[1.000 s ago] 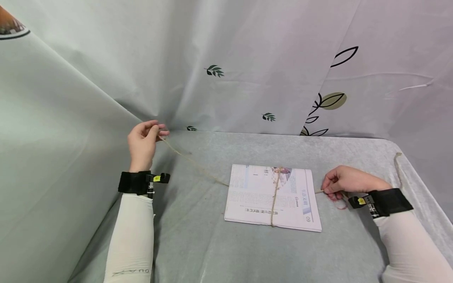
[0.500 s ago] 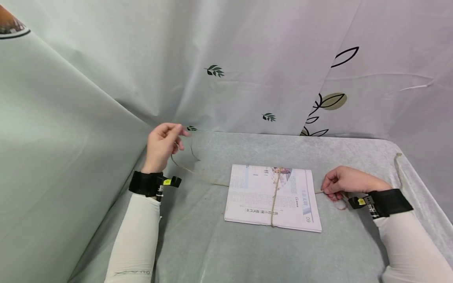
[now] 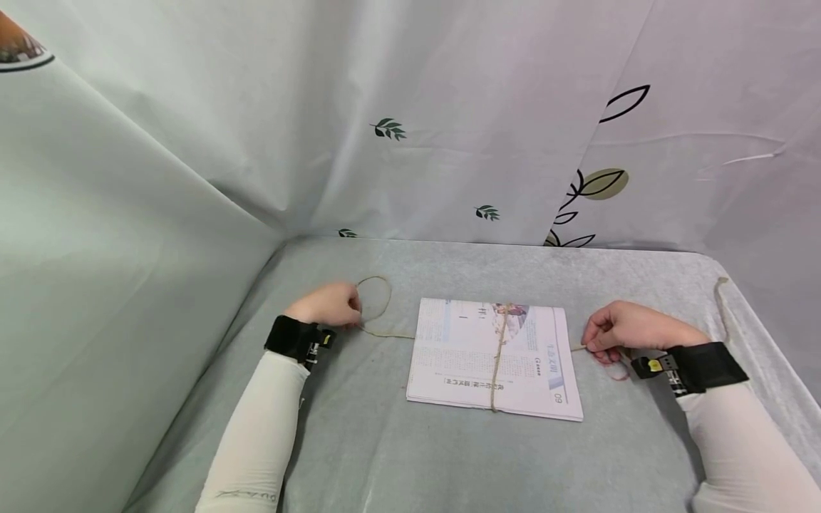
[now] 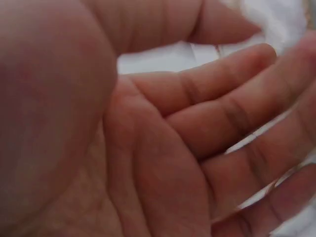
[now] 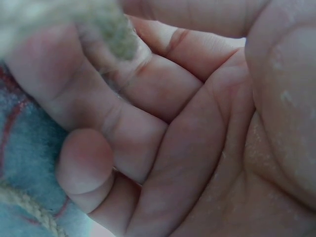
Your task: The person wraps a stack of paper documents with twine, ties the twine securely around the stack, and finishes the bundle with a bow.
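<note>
A stack of folded newspapers [image 3: 449,363] lies flat in the middle of the table, with one strand of twine [image 3: 497,363] crossing its top from far to near. From its left edge another length of twine [image 3: 388,335] runs out to a loose loop beside my left hand [image 3: 330,306]. That hand is low over the table; in the left wrist view its fingers [image 4: 237,108] are loosely extended, with a gap before the thumb. On the stack's right, my right hand [image 3: 616,329] pinches the twine [image 5: 118,34] coming out there, its other fingers curled.
A thin red string [image 3: 618,376] lies under the right hand. Farther right, near the table's edge, is a piece of twine [image 3: 721,306]. Pale cloth [image 3: 359,442] covers the table, and leaf-printed curtains [image 3: 449,142] hang behind and at the left.
My left hand has come down and right from the far left, where it held the twine up; the twine now forms a loop on the table. The right hand has stayed put.
</note>
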Motion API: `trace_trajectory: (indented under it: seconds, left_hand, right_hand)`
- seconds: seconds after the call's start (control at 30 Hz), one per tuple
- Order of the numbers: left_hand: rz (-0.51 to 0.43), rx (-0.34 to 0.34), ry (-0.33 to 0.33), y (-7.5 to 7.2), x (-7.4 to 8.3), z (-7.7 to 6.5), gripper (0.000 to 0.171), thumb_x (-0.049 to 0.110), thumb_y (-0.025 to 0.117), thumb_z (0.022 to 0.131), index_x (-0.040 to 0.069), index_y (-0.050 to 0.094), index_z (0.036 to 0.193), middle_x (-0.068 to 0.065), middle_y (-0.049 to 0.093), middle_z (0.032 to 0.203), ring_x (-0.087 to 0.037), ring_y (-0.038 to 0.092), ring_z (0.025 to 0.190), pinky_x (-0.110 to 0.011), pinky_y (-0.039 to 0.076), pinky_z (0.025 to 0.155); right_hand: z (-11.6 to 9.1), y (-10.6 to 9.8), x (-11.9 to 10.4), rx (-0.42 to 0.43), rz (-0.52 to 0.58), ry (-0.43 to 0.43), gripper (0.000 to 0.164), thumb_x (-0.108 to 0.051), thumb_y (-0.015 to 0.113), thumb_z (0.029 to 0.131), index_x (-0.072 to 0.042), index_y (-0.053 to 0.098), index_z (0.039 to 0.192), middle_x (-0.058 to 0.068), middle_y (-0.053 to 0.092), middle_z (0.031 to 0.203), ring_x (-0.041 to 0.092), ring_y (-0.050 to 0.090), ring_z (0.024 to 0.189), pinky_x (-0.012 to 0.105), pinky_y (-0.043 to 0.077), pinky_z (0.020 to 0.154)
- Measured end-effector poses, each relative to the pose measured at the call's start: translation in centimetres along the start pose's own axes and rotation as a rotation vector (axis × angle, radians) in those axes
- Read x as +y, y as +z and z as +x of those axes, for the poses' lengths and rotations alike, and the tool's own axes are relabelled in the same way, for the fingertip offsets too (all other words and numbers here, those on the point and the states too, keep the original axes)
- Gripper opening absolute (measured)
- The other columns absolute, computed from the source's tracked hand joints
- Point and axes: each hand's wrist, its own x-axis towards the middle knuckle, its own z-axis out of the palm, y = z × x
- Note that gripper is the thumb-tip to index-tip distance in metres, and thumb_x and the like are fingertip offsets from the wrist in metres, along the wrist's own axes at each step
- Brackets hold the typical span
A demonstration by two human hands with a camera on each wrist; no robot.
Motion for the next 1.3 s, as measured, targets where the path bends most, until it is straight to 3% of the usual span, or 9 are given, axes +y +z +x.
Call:
trace_trajectory:
  seconds: [0.13,0.3,0.5,0.6,0.73,0.83,0.97,1.13,1.3]
  left_hand:
    - [0.09,0.075,-0.052,1.3,0.9,1.0,0.055,0.038,0.076,0.105,0.019,0.051,0.059,0.006,0.044,0.055,-0.012,0.041,0.05,-0.031,0.036,0.055]
    - [0.145,0.279,-0.065,3.0,2.0,2.3,0.056,0.046,0.077,0.104,0.02,0.049,0.063,0.007,0.04,0.056,-0.014,0.043,0.051,-0.033,0.034,0.052]
    - [0.194,0.335,-0.034,4.6,2.0,3.6,0.055,0.022,0.073,0.106,0.021,0.043,0.06,0.008,0.032,0.057,-0.012,0.034,0.051,-0.029,0.028,0.05]
    - [0.192,0.356,-0.021,4.9,2.1,3.9,0.051,0.009,0.067,0.101,0.02,0.039,0.06,0.006,0.028,0.059,-0.013,0.028,0.053,-0.03,0.022,0.052]
    - [0.153,0.403,-0.003,5.0,2.3,4.0,0.032,0.011,0.066,0.097,0.018,0.052,0.069,0.005,0.041,0.064,-0.014,0.037,0.056,-0.032,0.028,0.054]
    - [0.076,0.451,0.061,5.1,3.0,3.8,0.014,0.016,0.066,0.101,0.017,0.065,0.086,0.003,0.058,0.076,-0.016,0.051,0.065,-0.034,0.04,0.061]
    - [-0.106,0.459,0.23,5.1,4.4,3.3,0.008,0.014,0.066,0.105,0.011,0.074,0.103,0.0,0.069,0.092,-0.018,0.061,0.08,-0.037,0.05,0.075]
    - [-0.292,0.379,0.426,5.7,6.4,2.8,0.012,0.01,0.068,0.108,0.004,0.078,0.11,0.001,0.071,0.098,-0.017,0.064,0.085,-0.034,0.052,0.077]
    - [-0.349,0.301,0.497,6.8,8.2,2.4,0.009,0.01,0.069,0.108,0.009,0.077,0.11,0.004,0.072,0.098,-0.013,0.065,0.087,-0.029,0.052,0.076]
  right_hand:
    - [0.0,0.0,0.2,0.003,-0.006,0.002,0.007,-0.002,0.073,0.101,0.003,0.077,0.103,0.01,0.073,0.083,0.02,0.068,0.07,0.033,0.058,0.063]
    - [0.2,-0.1,0.3,-0.003,-0.008,-0.012,0.006,-0.002,0.074,0.1,0.002,0.078,0.102,0.011,0.072,0.081,0.019,0.066,0.067,0.031,0.056,0.061]
    - [0.2,-0.2,0.1,-0.014,-0.012,-0.026,0.006,-0.003,0.076,0.1,0.002,0.077,0.101,0.012,0.071,0.079,0.017,0.064,0.065,0.029,0.054,0.059]
    - [0.1,-0.2,0.1,-0.014,-0.007,-0.03,0.006,-0.004,0.075,0.101,0.002,0.077,0.101,0.011,0.072,0.078,0.017,0.065,0.065,0.029,0.055,0.059]
    - [0.1,-0.1,0.1,-0.012,-0.017,-0.044,0.007,-0.004,0.074,0.102,0.002,0.077,0.1,0.01,0.071,0.077,0.016,0.064,0.065,0.029,0.055,0.059]
    - [0.2,-0.1,0.0,0.006,-0.04,-0.044,0.01,-0.007,0.074,0.104,0.0,0.077,0.098,0.01,0.07,0.076,0.015,0.063,0.062,0.029,0.054,0.057]
    - [0.2,0.0,-0.3,0.079,-0.104,-0.039,0.014,-0.014,0.074,0.107,-0.005,0.077,0.097,0.006,0.069,0.073,0.014,0.061,0.057,0.029,0.052,0.053]
    - [0.4,0.2,-0.8,0.189,-0.198,-0.028,0.012,-0.019,0.076,0.107,-0.01,0.079,0.1,0.001,0.069,0.074,0.015,0.06,0.056,0.03,0.05,0.052]
    - [0.6,1.0,-1.6,0.321,-0.31,-0.06,0.01,-0.026,0.082,0.104,-0.016,0.081,0.102,-0.004,0.073,0.088,0.014,0.061,0.066,0.03,0.051,0.061]
